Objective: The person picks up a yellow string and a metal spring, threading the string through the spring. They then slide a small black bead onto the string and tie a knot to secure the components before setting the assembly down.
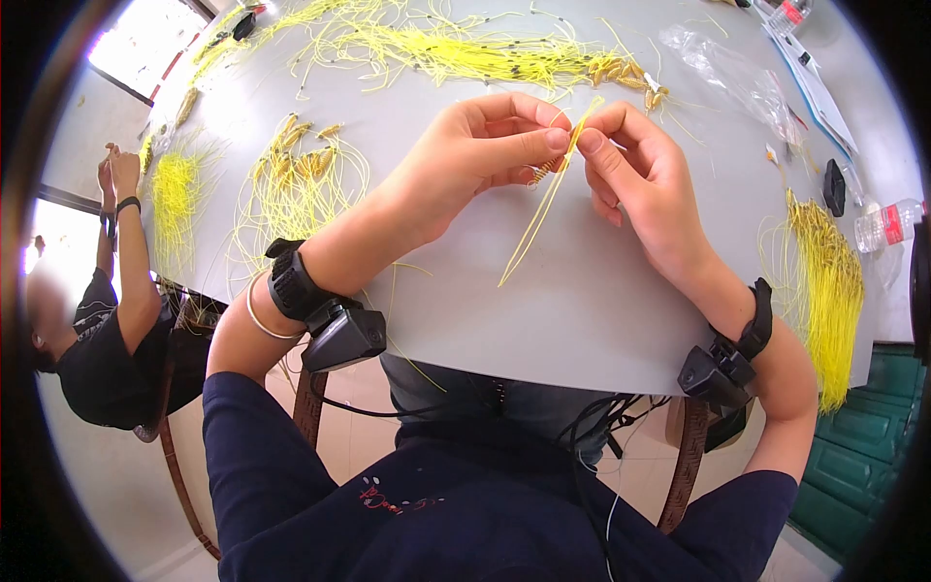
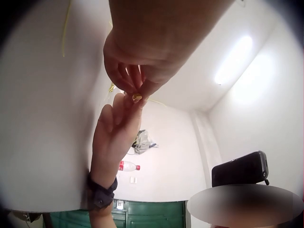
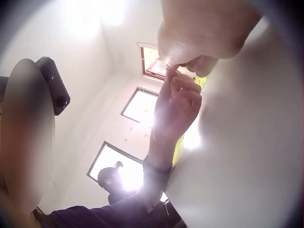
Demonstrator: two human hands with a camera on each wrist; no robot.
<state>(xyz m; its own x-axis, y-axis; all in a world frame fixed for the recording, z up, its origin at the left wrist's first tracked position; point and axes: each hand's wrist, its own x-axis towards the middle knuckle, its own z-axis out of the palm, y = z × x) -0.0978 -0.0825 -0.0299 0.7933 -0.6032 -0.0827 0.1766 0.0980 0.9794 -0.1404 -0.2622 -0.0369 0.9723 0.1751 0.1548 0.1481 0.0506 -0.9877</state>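
A thin yellow strand [image 1: 531, 240] hangs folded between the two hands in the head view, its lower end over the grey table. The left hand [image 1: 485, 145] pinches it between thumb and forefinger; a small gold coil [image 1: 543, 172] shows under those fingers, and also in the right wrist view, a gold coil [image 3: 172, 87] at the left hand [image 3: 178, 107]. The right hand [image 1: 640, 170] pinches the strand's upper part with thumb and forefinger, its fingertips nearly meeting the left ones. In the left wrist view, a yellow loop [image 2: 137, 98] sits where both hands' fingertips meet.
Yellow strand bundles lie at the back [image 1: 456, 53], on the left [image 1: 177, 199] and at the right edge [image 1: 824, 291]. A looser bunch [image 1: 305, 179] is left of the hands. Plastic bag [image 1: 727, 82] and bottle [image 1: 887, 226] are at right. Another person [image 1: 107, 320] sits at left.
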